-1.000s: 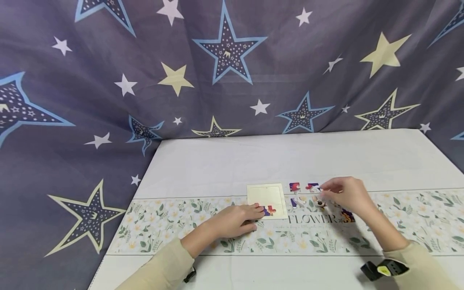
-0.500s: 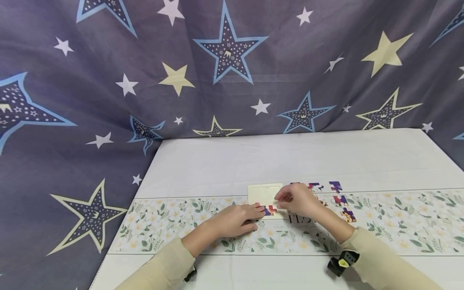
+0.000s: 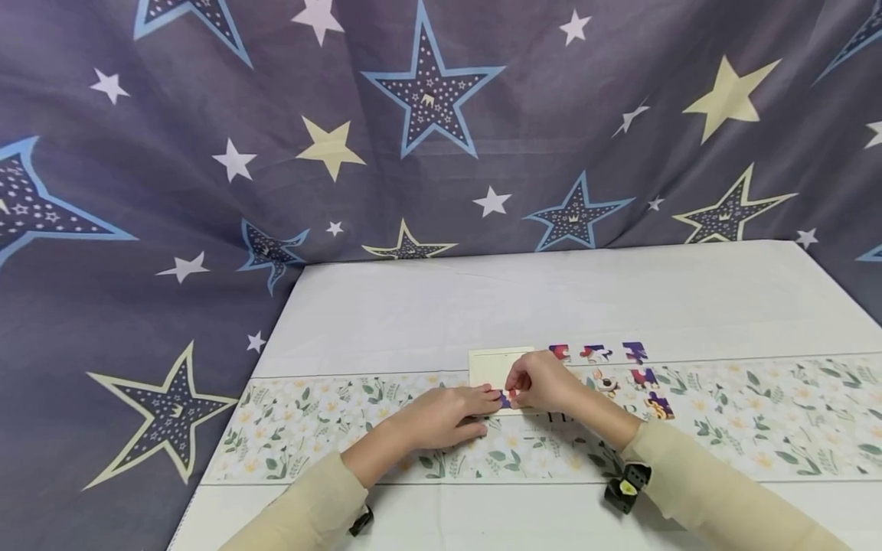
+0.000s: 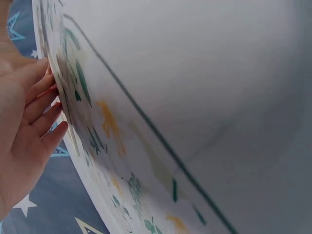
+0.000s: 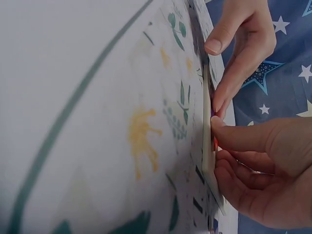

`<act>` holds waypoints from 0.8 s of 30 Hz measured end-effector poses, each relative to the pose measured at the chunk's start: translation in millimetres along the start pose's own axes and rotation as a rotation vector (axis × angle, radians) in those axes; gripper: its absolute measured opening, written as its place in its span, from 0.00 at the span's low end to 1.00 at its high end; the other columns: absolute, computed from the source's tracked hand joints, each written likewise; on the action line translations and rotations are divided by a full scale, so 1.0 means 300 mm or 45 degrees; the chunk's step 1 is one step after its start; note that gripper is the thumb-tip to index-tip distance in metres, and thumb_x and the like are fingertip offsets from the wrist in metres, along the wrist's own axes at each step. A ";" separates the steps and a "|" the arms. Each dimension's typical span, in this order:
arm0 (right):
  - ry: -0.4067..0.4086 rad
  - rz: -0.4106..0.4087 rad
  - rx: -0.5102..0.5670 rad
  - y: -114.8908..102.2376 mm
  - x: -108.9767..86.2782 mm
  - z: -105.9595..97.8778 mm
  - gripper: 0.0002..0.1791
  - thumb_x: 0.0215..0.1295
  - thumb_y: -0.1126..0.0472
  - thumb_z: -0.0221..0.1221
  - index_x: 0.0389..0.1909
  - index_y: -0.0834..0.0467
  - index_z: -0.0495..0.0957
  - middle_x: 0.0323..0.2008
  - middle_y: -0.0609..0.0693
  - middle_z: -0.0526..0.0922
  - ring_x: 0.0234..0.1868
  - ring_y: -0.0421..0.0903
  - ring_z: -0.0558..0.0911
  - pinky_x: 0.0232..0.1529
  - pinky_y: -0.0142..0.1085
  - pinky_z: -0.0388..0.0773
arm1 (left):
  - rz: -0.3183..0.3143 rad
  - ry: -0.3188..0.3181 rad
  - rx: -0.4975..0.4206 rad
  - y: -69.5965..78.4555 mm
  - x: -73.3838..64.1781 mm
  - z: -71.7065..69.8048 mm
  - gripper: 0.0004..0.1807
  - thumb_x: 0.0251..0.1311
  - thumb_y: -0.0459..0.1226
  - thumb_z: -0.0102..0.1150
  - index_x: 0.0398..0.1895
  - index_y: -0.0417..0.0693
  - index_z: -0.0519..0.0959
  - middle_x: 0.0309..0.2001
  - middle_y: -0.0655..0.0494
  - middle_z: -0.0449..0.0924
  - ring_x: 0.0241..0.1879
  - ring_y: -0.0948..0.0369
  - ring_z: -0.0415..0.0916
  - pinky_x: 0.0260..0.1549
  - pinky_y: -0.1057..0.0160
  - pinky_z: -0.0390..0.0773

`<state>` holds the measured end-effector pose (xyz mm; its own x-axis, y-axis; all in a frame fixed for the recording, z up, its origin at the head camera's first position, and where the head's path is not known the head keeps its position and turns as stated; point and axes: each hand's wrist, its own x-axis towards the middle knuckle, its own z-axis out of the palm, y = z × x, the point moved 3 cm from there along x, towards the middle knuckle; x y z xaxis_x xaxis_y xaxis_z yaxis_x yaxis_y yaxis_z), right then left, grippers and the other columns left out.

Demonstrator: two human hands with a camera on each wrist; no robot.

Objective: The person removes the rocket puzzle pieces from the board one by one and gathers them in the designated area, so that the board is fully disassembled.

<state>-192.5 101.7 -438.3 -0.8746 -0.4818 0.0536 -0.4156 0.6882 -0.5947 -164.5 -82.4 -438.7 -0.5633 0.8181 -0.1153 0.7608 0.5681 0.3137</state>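
Observation:
A cream puzzle board (image 3: 485, 367) lies on the table, with purple and red jigsaw pieces (image 3: 506, 399) along its near edge. My left hand (image 3: 444, 417) rests its outstretched fingers on the board's lower left corner. From the other side, my right hand (image 3: 547, 383) has thumb and fingertips drawn together over the pieces, pinching a small jigsaw piece that they mostly cover. In the right wrist view, a bit of red (image 5: 215, 143) shows by the right thumb, just above the thin board edge (image 5: 206, 117). The left wrist view shows the left fingers (image 4: 41, 107) extended along the board.
Several loose jigsaw pieces lie right of the board, among them a purple one (image 3: 635, 352), a red and white one (image 3: 596, 353) and a purple and orange one (image 3: 659, 405). The white table cover (image 3: 413, 306) has a flowered band. A star-patterned curtain (image 3: 386, 191) hangs behind.
My right hand has moved left from the loose pieces to the board, and its fingertips are now down beside the left fingertips. The left hand has stayed on the board.

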 end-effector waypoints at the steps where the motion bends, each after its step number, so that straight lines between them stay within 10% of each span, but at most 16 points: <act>1: -0.004 0.000 0.004 -0.001 0.002 0.000 0.07 0.44 0.69 0.73 0.23 0.59 0.83 0.22 0.48 0.82 0.23 0.34 0.73 0.25 0.24 0.72 | 0.006 0.004 0.021 0.000 -0.002 -0.002 0.24 0.70 0.47 0.49 0.68 0.54 0.69 0.70 0.59 0.66 0.72 0.61 0.61 0.66 0.58 0.70; 24: -0.054 0.064 -0.011 -0.012 0.002 0.000 0.07 0.47 0.68 0.72 0.24 0.59 0.81 0.22 0.48 0.81 0.24 0.35 0.73 0.26 0.25 0.72 | -0.028 0.038 0.014 -0.023 -0.047 -0.004 0.27 0.66 0.53 0.53 0.66 0.54 0.72 0.69 0.58 0.68 0.71 0.58 0.64 0.67 0.55 0.69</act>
<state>-191.7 98.8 -436.0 -0.8834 -0.4686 -0.0103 -0.3734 0.7169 -0.5888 -162.2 -97.8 -438.0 -0.5889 0.8027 -0.0939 0.7517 0.5868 0.3011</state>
